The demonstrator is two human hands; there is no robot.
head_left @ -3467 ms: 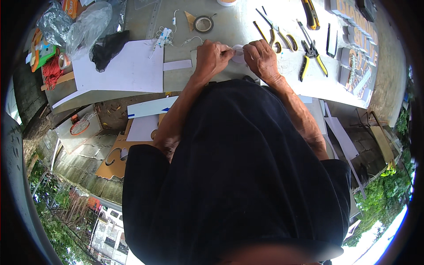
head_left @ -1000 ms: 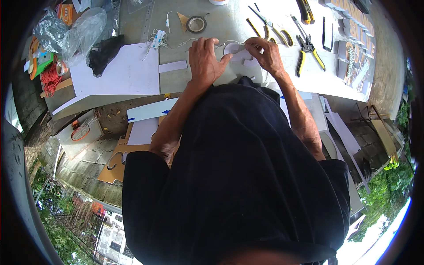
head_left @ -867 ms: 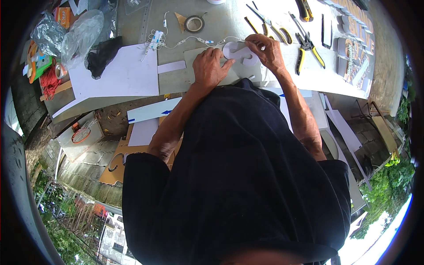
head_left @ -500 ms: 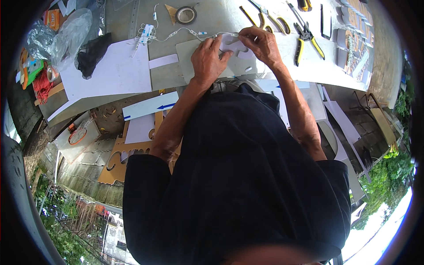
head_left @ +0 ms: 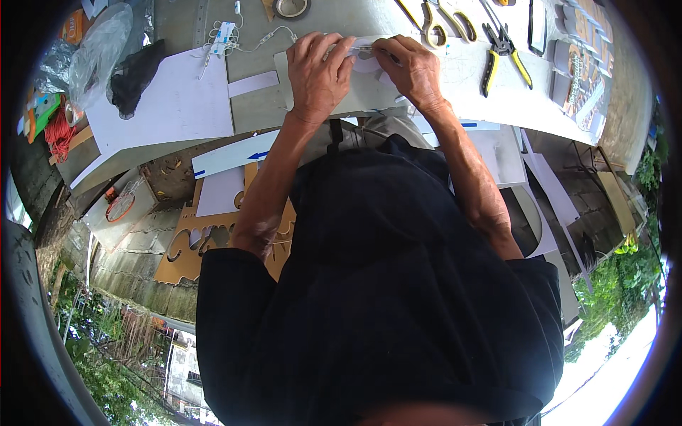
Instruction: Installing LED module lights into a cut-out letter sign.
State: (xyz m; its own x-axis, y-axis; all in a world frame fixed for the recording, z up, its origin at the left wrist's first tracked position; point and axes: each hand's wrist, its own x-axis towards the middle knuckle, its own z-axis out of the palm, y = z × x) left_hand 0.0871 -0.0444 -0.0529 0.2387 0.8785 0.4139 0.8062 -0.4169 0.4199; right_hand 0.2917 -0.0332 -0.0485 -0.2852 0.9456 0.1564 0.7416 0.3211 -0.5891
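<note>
Left hand [head_left: 318, 74] and right hand [head_left: 415, 71] extended forward, fingers curled, nearly touching.

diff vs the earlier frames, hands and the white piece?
Both hands went from holding the white piece raised to pressing it flat on the grey sheet: left hand spread over its left side, right hand on its right edge. Pliers, scissors and tape roll lie as before.

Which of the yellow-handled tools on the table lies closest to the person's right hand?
The yellow-handled scissors, just beyond the right hand. The yellow-handled pliers lie farther right, on the white sheet.
</note>
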